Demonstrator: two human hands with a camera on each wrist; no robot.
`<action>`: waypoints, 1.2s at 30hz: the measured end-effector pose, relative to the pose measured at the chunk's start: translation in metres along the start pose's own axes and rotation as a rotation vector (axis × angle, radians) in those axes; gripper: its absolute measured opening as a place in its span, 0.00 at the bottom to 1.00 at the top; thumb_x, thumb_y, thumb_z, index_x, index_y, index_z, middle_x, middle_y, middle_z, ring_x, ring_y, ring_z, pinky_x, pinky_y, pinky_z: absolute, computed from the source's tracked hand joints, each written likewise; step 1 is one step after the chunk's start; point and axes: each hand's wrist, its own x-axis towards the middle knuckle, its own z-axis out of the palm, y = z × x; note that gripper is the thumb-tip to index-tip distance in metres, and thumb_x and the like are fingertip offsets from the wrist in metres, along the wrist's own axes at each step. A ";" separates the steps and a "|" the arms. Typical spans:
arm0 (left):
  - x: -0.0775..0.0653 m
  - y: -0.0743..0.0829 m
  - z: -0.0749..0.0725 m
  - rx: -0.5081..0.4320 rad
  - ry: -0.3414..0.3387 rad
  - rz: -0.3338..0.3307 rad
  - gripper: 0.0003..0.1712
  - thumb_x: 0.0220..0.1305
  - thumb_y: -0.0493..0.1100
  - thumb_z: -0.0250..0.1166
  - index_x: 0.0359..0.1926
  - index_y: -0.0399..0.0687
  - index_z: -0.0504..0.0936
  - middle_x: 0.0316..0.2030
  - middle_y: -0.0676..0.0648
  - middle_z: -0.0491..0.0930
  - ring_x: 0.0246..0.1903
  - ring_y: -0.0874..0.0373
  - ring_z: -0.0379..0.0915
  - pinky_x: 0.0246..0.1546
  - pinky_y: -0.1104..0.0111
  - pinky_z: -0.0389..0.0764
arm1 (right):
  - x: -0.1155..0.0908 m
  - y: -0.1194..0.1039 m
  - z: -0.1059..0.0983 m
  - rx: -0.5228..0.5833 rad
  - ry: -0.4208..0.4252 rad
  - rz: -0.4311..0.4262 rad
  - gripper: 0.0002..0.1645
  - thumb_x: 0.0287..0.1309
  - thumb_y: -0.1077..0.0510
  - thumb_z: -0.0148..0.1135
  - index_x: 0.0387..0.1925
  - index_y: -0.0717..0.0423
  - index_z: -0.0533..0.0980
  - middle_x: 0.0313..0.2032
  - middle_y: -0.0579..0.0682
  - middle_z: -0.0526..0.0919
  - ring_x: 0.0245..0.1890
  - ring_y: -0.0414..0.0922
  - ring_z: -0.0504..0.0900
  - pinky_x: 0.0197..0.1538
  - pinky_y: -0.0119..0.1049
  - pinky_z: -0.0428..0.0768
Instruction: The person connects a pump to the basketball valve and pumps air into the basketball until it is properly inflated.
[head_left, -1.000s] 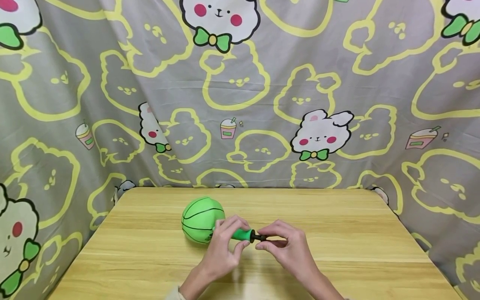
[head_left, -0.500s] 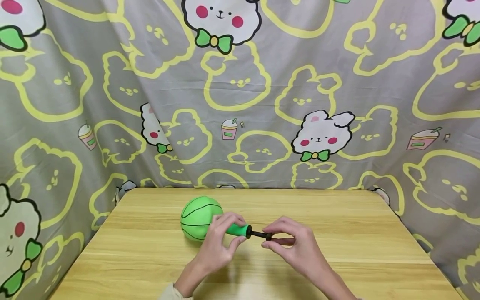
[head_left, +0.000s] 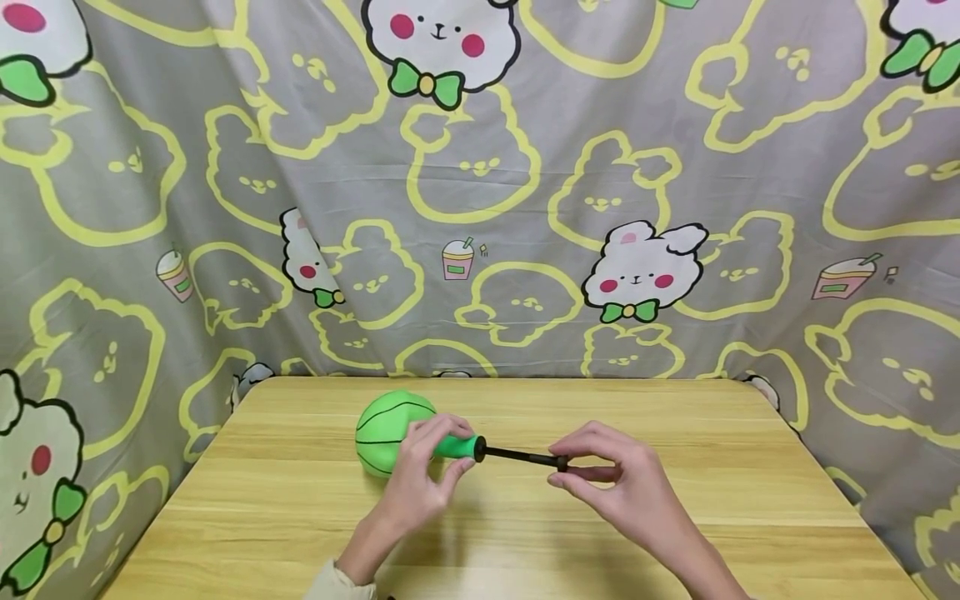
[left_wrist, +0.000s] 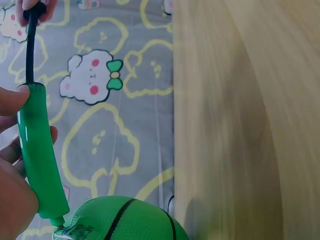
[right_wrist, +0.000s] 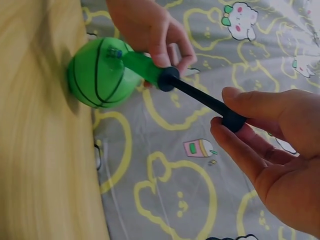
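Observation:
A green ball (head_left: 390,429) with black basketball lines sits on the table, its side dented in the head view. My left hand (head_left: 423,475) grips the green barrel of a hand pump (left_wrist: 42,150), whose narrow tip meets the ball in the left wrist view. From the barrel's black end cap a black rod extends far out to the right. My right hand (head_left: 626,475) pinches the black knob at the rod's end between thumb and fingers, as the right wrist view (right_wrist: 232,121) knob also shows.
Both hands work above a light wood table (head_left: 675,417). Behind and beside it hangs a grey curtain (head_left: 525,192) printed with yellow outlines and white cartoon animals.
My right hand has moved right, drawing the pump's rod out from nearly pushed in to long. My left hand, the barrel and the ball have shifted slightly left and up.

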 end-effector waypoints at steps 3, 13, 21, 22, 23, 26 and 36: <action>0.001 -0.001 -0.003 0.001 0.006 -0.013 0.14 0.59 0.37 0.72 0.45 0.51 0.80 0.46 0.51 0.84 0.50 0.55 0.79 0.57 0.53 0.66 | 0.000 -0.003 -0.005 0.001 -0.001 0.005 0.16 0.53 0.66 0.77 0.44 0.50 0.86 0.41 0.46 0.85 0.41 0.44 0.87 0.39 0.39 0.86; 0.002 0.001 -0.005 -0.005 0.003 -0.021 0.14 0.59 0.38 0.71 0.45 0.51 0.80 0.46 0.53 0.83 0.50 0.55 0.79 0.56 0.51 0.67 | 0.000 -0.005 -0.009 0.019 0.006 -0.005 0.18 0.53 0.66 0.76 0.46 0.51 0.86 0.42 0.47 0.86 0.41 0.44 0.87 0.39 0.40 0.86; 0.002 0.002 -0.003 0.007 0.013 -0.017 0.14 0.58 0.37 0.72 0.45 0.50 0.80 0.46 0.52 0.83 0.50 0.55 0.79 0.55 0.53 0.66 | 0.001 0.000 -0.002 0.028 0.053 -0.001 0.18 0.51 0.67 0.77 0.44 0.50 0.86 0.40 0.48 0.88 0.40 0.43 0.88 0.37 0.41 0.86; 0.002 0.002 -0.003 0.005 0.015 -0.018 0.15 0.57 0.37 0.72 0.44 0.50 0.80 0.46 0.52 0.83 0.50 0.55 0.79 0.55 0.53 0.66 | 0.001 0.001 -0.001 0.026 0.056 -0.008 0.18 0.51 0.67 0.77 0.44 0.51 0.86 0.40 0.48 0.87 0.39 0.43 0.88 0.36 0.41 0.86; 0.001 0.002 -0.002 0.003 0.015 -0.019 0.15 0.57 0.37 0.72 0.44 0.50 0.80 0.46 0.52 0.83 0.51 0.56 0.79 0.55 0.53 0.66 | 0.001 0.002 0.001 0.026 0.060 -0.007 0.18 0.50 0.67 0.77 0.44 0.50 0.87 0.40 0.48 0.87 0.39 0.43 0.88 0.36 0.40 0.86; 0.001 0.003 0.000 0.003 0.018 -0.005 0.15 0.55 0.36 0.73 0.44 0.49 0.81 0.46 0.53 0.83 0.50 0.56 0.79 0.55 0.52 0.67 | 0.001 0.004 0.006 0.021 0.074 -0.030 0.18 0.50 0.67 0.77 0.43 0.52 0.87 0.39 0.49 0.87 0.38 0.43 0.87 0.36 0.40 0.86; 0.000 0.009 0.005 0.005 -0.017 -0.019 0.15 0.54 0.35 0.72 0.44 0.48 0.80 0.46 0.50 0.83 0.50 0.57 0.79 0.56 0.52 0.66 | 0.001 0.013 0.019 0.054 0.084 -0.047 0.18 0.48 0.69 0.78 0.43 0.53 0.87 0.38 0.50 0.87 0.38 0.44 0.87 0.34 0.40 0.86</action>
